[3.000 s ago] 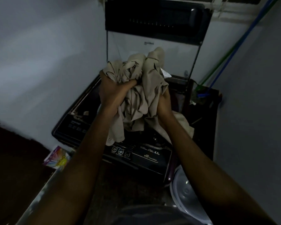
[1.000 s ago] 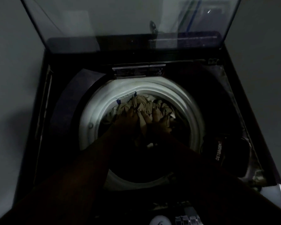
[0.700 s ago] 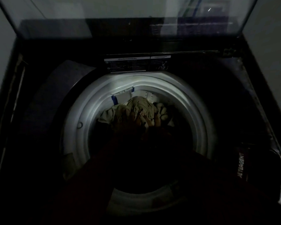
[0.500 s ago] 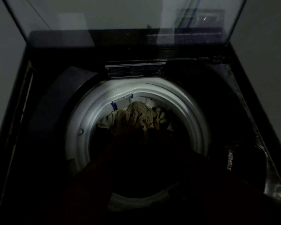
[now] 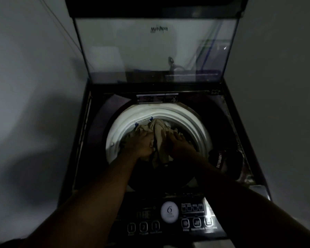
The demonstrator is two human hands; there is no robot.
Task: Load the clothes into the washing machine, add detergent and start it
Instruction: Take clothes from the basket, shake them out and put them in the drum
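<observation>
Glossy black control panel (image 5: 168, 217) lies nearest, just before the white round drum rim (image 5: 191, 120) of the black top-loading washing machine (image 5: 97, 126), inside which the left hand (image 5: 141, 144) grips and the right hand (image 5: 180, 143) presses straight-fingered on beige crumpled clothes (image 5: 157, 127), with the clear glass lid (image 5: 150, 51) raised beyond that rim.

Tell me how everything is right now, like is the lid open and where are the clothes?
lid, open, standing upright.
clothes, bunched inside the drum.
left hand, grips the clothes.
right hand, rests on the clothes, fingers spread.
control panel, too dark to tell if on.
</observation>
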